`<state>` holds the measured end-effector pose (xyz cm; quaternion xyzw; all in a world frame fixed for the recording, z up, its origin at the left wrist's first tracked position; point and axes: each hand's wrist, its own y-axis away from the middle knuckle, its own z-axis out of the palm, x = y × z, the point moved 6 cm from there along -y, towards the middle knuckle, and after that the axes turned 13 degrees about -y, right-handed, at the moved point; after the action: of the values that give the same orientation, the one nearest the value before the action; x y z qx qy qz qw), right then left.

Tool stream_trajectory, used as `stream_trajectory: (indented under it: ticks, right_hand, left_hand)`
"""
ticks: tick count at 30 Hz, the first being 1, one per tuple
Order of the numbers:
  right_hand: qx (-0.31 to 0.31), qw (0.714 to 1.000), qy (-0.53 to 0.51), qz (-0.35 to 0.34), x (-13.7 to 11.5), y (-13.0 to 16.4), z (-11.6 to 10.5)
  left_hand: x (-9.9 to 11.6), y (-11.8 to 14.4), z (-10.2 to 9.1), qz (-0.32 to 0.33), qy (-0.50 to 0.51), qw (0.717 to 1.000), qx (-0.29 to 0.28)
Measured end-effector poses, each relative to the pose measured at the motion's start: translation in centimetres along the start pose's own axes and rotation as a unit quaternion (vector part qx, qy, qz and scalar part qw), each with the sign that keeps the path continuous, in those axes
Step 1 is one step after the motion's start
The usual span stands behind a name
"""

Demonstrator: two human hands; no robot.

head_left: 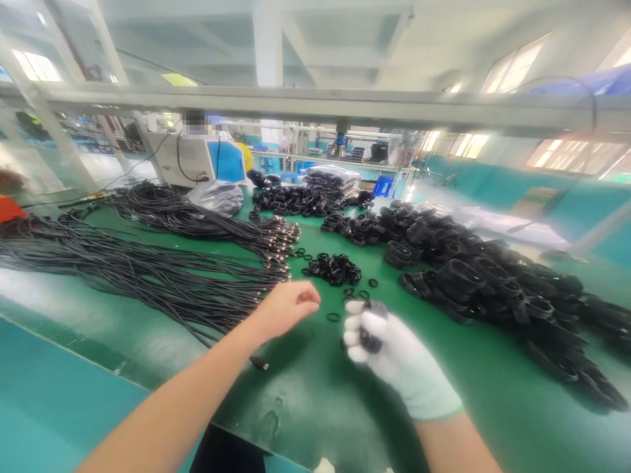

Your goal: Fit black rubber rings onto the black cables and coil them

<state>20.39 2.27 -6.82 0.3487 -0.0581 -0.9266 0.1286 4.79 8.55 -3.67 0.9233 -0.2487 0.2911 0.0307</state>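
Note:
My bare left hand (290, 305) hovers over the green table near the ends of the black cables (211, 279), its fingers curled in. Whether it pinches anything is hidden. My right hand (377, 335), in a white glove, is wrapped around a black coiled bundle (372, 340), slightly blurred. Between and beyond the hands lies a small heap of black rings (335, 268). Some single rings are scattered about it, one loose ring (334, 317) close to my right fingers. A black plug (259, 362) rests on the table below my left wrist.
A long pile of black oval coils (458, 279) covers the table's right side, with more coils (296, 200) at the back. Another bunch of cables (197, 220) with metal ends lies at back left, beside a clear plastic bag (217, 197). A white-and-blue machine (197, 157) stands behind.

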Motion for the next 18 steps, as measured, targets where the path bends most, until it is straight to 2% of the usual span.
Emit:
stream_trajectory:
  ticks: [3,7,9,12,14,18]
  right_hand:
    - [0.056,0.998,0.001,-0.038,-1.8,0.1,-1.3]
    - [0.053,0.996,0.022,-0.063,-2.0,0.2,-1.3]
    - [0.067,0.993,0.048,-0.082,-1.8,0.1,-1.2]
    - [0.122,0.979,0.126,-0.101,-1.1,-0.6,-1.4]
    - [0.13,0.972,0.16,-0.111,-0.4,-1.3,-1.1]
    - [0.125,0.979,0.112,-0.116,1.2,-1.9,-0.5]
  left_hand:
    - [-0.1,-2.7,2.1,0.012,-0.028,0.999,-0.011]
    - [0.2,-3.9,5.1,0.012,-0.004,0.999,-0.039]
    - [0.2,-3.6,5.5,-0.003,0.03,0.998,-0.051]
    - [0.6,-2.3,5.2,-0.024,0.107,0.991,-0.081]
    - [1.2,-1.2,5.3,-0.026,0.154,0.983,-0.102]
    - [1.7,0.5,6.3,-0.064,0.222,0.969,-0.085]
